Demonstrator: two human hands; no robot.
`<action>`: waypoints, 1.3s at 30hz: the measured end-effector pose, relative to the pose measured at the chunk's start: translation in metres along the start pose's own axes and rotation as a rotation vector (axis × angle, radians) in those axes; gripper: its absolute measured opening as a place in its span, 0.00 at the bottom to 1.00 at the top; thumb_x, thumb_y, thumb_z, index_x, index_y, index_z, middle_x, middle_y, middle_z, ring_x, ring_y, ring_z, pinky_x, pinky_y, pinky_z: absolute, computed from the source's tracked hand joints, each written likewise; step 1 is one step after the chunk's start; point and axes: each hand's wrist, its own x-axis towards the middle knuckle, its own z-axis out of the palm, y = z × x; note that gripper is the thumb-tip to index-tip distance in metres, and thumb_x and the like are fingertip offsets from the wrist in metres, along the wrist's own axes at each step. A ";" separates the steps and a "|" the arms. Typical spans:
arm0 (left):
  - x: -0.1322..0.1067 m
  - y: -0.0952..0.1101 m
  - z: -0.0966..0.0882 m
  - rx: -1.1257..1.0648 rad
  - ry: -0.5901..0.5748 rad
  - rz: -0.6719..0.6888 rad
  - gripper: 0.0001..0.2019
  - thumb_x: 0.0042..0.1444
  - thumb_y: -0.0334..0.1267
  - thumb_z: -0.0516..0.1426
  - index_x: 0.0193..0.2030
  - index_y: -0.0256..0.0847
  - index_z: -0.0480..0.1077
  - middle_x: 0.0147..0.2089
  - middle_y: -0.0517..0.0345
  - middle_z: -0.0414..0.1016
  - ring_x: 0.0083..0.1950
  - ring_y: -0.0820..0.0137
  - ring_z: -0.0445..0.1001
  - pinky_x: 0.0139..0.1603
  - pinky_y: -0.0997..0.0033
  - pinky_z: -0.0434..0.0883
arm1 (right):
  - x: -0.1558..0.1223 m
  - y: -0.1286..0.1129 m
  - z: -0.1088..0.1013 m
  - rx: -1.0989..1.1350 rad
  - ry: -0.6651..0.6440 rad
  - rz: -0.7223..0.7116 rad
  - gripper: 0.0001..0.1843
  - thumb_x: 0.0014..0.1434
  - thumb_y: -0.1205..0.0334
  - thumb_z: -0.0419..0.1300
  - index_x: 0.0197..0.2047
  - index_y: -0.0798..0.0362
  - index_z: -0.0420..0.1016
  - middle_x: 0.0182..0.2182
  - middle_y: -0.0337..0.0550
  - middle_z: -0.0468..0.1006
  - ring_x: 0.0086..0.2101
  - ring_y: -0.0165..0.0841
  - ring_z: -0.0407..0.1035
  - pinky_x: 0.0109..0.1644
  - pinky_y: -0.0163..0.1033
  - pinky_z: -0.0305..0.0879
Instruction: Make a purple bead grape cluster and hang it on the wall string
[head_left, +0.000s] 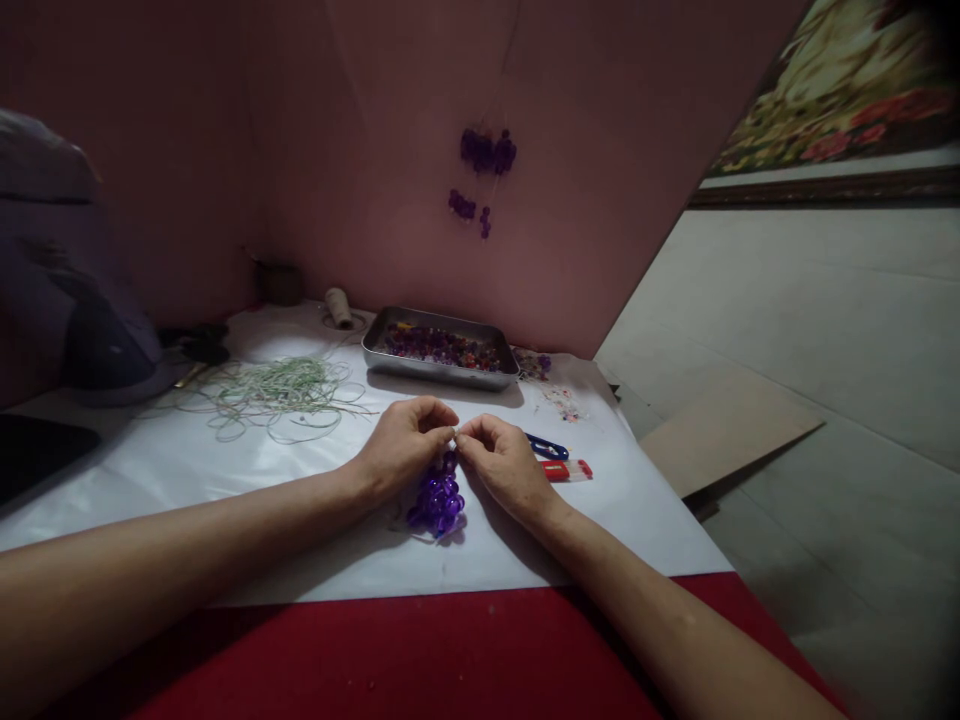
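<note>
My left hand (409, 440) and my right hand (510, 465) meet above the white cloth, thumbs and fingers pinched together at the fingertips. Directly under them is a cluster of shiny purple beadwork (439, 500), its upper end reaching up to the pinch. A tiny pale bit shows between the fingertips; any thread there is too fine to make out. Just beyond my right hand lie a blue-handled tool (549, 447), partly hidden by the hand, and a red and clear plastic piece (568, 470).
A metal tray (442, 376) of mixed beads stands against the wall, with loose beads (566, 404) to its right. Tangled pale green string (285, 388) lies left, near a thread spool (339, 307). A covered bulky object (97, 300) stands far left. Purple bead pieces (487, 150) hang on the wall.
</note>
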 end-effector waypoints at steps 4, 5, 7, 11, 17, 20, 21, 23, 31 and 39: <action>0.001 -0.002 0.000 0.037 -0.009 0.027 0.02 0.45 0.32 0.58 0.27 0.37 0.72 0.24 0.60 0.71 0.26 0.73 0.67 0.28 0.72 0.65 | 0.000 0.001 0.000 0.008 -0.008 0.006 0.05 0.52 0.64 0.57 0.25 0.53 0.69 0.21 0.36 0.69 0.24 0.30 0.62 0.30 0.35 0.60; 0.001 -0.003 0.000 0.049 -0.013 0.037 0.02 0.45 0.32 0.58 0.27 0.37 0.72 0.23 0.61 0.71 0.25 0.73 0.66 0.27 0.72 0.65 | 0.000 0.001 0.000 0.008 -0.008 0.005 0.05 0.51 0.65 0.56 0.25 0.53 0.69 0.20 0.36 0.69 0.24 0.30 0.62 0.29 0.35 0.60; 0.001 -0.004 0.000 0.066 -0.018 0.052 0.03 0.46 0.32 0.57 0.27 0.37 0.72 0.23 0.61 0.71 0.24 0.74 0.66 0.26 0.72 0.65 | 0.000 0.001 0.000 0.010 -0.009 0.003 0.05 0.51 0.65 0.56 0.25 0.53 0.69 0.21 0.37 0.69 0.24 0.30 0.62 0.29 0.35 0.60; 0.000 -0.001 0.000 0.100 -0.004 0.052 0.02 0.46 0.32 0.58 0.25 0.37 0.72 0.24 0.60 0.72 0.26 0.73 0.67 0.28 0.72 0.65 | 0.001 0.002 0.000 0.012 -0.006 0.007 0.05 0.51 0.64 0.57 0.25 0.53 0.69 0.21 0.37 0.69 0.24 0.30 0.62 0.29 0.35 0.59; 0.000 0.002 0.000 0.126 -0.004 0.059 0.02 0.46 0.32 0.58 0.25 0.37 0.72 0.24 0.60 0.72 0.26 0.73 0.67 0.27 0.72 0.65 | 0.000 0.002 0.000 0.014 -0.006 0.001 0.06 0.51 0.62 0.58 0.25 0.53 0.69 0.21 0.37 0.69 0.25 0.30 0.62 0.30 0.36 0.59; 0.001 -0.001 0.000 0.111 -0.009 0.051 0.02 0.46 0.32 0.58 0.25 0.37 0.71 0.23 0.60 0.71 0.24 0.74 0.66 0.26 0.73 0.65 | 0.001 0.003 0.000 0.028 -0.009 0.003 0.06 0.51 0.62 0.58 0.25 0.53 0.68 0.21 0.38 0.69 0.25 0.30 0.61 0.30 0.36 0.59; 0.001 -0.001 0.000 0.104 -0.007 0.050 0.02 0.46 0.33 0.58 0.25 0.37 0.71 0.23 0.60 0.70 0.24 0.74 0.65 0.26 0.73 0.64 | 0.001 0.003 0.000 0.034 -0.012 0.003 0.06 0.51 0.61 0.58 0.25 0.53 0.68 0.21 0.37 0.69 0.25 0.30 0.61 0.29 0.36 0.59; 0.002 -0.003 0.000 0.085 -0.008 0.048 0.03 0.46 0.33 0.58 0.25 0.37 0.71 0.23 0.61 0.70 0.24 0.74 0.65 0.25 0.72 0.64 | 0.002 0.004 0.000 0.052 -0.022 0.000 0.07 0.51 0.60 0.58 0.25 0.54 0.69 0.21 0.37 0.68 0.24 0.30 0.61 0.29 0.36 0.59; 0.001 -0.001 -0.001 -0.026 -0.020 0.020 0.03 0.44 0.33 0.60 0.24 0.36 0.71 0.22 0.60 0.70 0.24 0.74 0.65 0.26 0.72 0.63 | 0.003 0.008 0.000 0.191 -0.077 0.012 0.11 0.52 0.55 0.60 0.27 0.53 0.68 0.21 0.37 0.68 0.24 0.29 0.60 0.28 0.36 0.57; 0.000 -0.001 -0.001 -0.010 -0.043 0.016 0.02 0.45 0.32 0.59 0.25 0.36 0.71 0.20 0.64 0.67 0.22 0.76 0.63 0.25 0.74 0.62 | 0.002 0.006 -0.002 0.146 -0.068 -0.024 0.07 0.52 0.61 0.60 0.26 0.54 0.69 0.21 0.37 0.69 0.25 0.29 0.61 0.29 0.36 0.59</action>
